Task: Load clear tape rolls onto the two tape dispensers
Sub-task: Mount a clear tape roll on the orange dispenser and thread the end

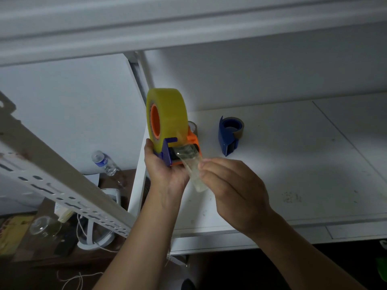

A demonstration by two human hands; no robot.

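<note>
Two bare forearms reach up from the bottom edge, their elbows cut off by the frame. At the end of one, the right hand [228,185] pinches the loose end of a clear tape strip [193,173] between thumb and fingertips, though the thumb itself is hidden behind the fingers. Beside it the left hand [165,170] curls around the handle of an orange and purple tape dispenser [180,149], held just above the front corner of a white shelf [293,164]; the handle is mostly covered by the palm. One yellowish clear tape roll [167,114] sits upright on that dispenser, and the strip runs from it down through the dispenser's mouth to the right hand. Behind the orange body a second small roll [192,126] is half hidden — hard to say what kind. A second dispenser, blue [228,137], stands on the shelf well apart to the right, carrying a brownish roll. Down to the left, dim and blurred, lie one plastic water bottle [104,163], a perforated metal bar [62,185], a glass [45,227] and some string.
</note>
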